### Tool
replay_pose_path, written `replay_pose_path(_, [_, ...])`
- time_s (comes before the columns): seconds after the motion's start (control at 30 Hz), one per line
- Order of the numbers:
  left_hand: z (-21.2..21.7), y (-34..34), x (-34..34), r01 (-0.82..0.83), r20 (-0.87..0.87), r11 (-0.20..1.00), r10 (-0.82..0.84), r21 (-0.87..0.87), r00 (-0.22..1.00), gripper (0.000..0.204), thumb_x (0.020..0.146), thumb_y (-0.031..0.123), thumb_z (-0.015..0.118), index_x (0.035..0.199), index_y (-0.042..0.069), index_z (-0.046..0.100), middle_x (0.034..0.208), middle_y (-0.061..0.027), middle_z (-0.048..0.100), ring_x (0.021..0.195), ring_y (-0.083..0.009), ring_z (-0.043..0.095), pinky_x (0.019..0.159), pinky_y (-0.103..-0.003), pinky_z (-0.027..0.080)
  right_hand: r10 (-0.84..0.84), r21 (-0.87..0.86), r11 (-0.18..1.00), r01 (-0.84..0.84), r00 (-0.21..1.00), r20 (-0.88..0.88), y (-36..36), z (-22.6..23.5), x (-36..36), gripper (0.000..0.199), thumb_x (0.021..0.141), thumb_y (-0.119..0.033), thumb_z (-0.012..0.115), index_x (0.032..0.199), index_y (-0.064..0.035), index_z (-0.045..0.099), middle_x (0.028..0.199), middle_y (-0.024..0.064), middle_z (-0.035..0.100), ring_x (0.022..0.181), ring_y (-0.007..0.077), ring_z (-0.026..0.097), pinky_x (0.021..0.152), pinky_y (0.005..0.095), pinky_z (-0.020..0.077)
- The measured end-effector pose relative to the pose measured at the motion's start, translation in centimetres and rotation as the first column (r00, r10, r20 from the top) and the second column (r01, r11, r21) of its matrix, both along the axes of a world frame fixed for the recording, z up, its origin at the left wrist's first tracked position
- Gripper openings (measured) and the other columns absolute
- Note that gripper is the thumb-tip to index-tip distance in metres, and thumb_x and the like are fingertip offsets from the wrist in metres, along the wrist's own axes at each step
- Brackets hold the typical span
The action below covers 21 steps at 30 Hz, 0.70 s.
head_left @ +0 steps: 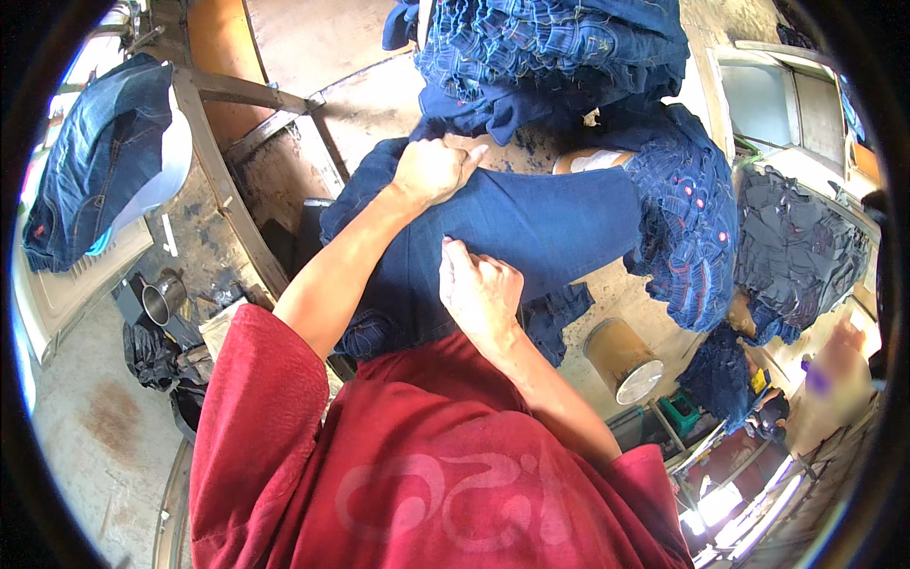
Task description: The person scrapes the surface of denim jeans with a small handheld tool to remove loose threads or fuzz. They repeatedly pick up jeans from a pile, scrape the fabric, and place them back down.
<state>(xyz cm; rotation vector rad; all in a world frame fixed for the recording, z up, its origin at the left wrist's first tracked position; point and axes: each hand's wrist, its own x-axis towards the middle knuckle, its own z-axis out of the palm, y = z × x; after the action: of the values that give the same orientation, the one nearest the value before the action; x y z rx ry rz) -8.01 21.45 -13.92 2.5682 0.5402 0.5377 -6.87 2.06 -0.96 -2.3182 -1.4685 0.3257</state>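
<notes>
A pair of blue jeans (569, 223) lies stretched across in front of my body, one leg reaching right. My left hand (434, 173) is closed on the jeans' far edge, thumb pointing right. Nearer to me, my right hand (482, 287) is curled with its fingers pinching the denim on the upper surface. The fabric under the fingertips is partly hidden by both hands. At the right end, the leg meets a heap of bunched denim garments (687, 218) with red and white dots.
Beyond my hands rises a tall stack of dark blue denim (559, 47). Jeans (100, 161) drape over a white form at left, near a metal mug (165, 296). A cardboard tube (621, 358) stands right; dark garments (801, 247) pile farther right, with a person (829, 379) nearby.
</notes>
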Motion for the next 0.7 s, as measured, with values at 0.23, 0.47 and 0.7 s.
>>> replay_pose_path(0.23, [-0.9, -0.5, 0.1, -0.029, -0.072, 0.998, 0.025, -0.061, 0.997, 0.066, 0.107, 0.045, 0.066, 0.054, 0.005, 0.069, 0.051, -0.019, 0.063, 0.044, -0.0359, 0.066, 0.046, -0.048, 0.055, -0.002, 0.051, 0.999, 0.005, 0.997, -0.075, -5.9, 2.5, -0.8, 0.015, 0.088, -0.005, 0.083, 0.101, -0.0107, 0.079, 0.067, 0.0043, 0.07, 0.053, 0.0217, 0.066, 0.053, 0.0364, 0.0529])
replay_pose_path(0.47, [0.0, -0.6, 0.1, -0.028, -0.086, 0.997, 0.022, -0.078, 0.996, 0.058, 0.107, 0.04, 0.069, 0.059, 0.007, 0.072, 0.051, -0.0197, 0.062, 0.047, -0.0375, 0.067, 0.048, -0.048, 0.056, -0.044, 0.098, 0.994, 0.055, 0.994, -0.104, -2.6, 0.4, -0.2, 0.016, 0.091, -0.003, 0.08, 0.106, -0.009, 0.079, 0.069, 0.004, 0.071, 0.053, 0.0204, 0.067, 0.051, 0.0357, 0.0532])
replay_pose_path(0.7, [0.2, -0.4, 0.1, -0.009, -0.114, 0.996, -0.001, -0.087, 0.993, 0.059, 0.108, 0.043, 0.065, 0.062, 0.007, 0.075, 0.056, -0.0199, 0.066, 0.049, -0.0361, 0.07, 0.05, -0.047, 0.057, 0.028, -0.018, 0.999, -0.028, 0.999, -0.021, -3.8, 2.1, -0.6, 0.018, 0.089, -0.008, 0.08, 0.107, -0.0114, 0.078, 0.066, 0.0017, 0.068, 0.053, 0.0194, 0.066, 0.05, 0.0348, 0.0526])
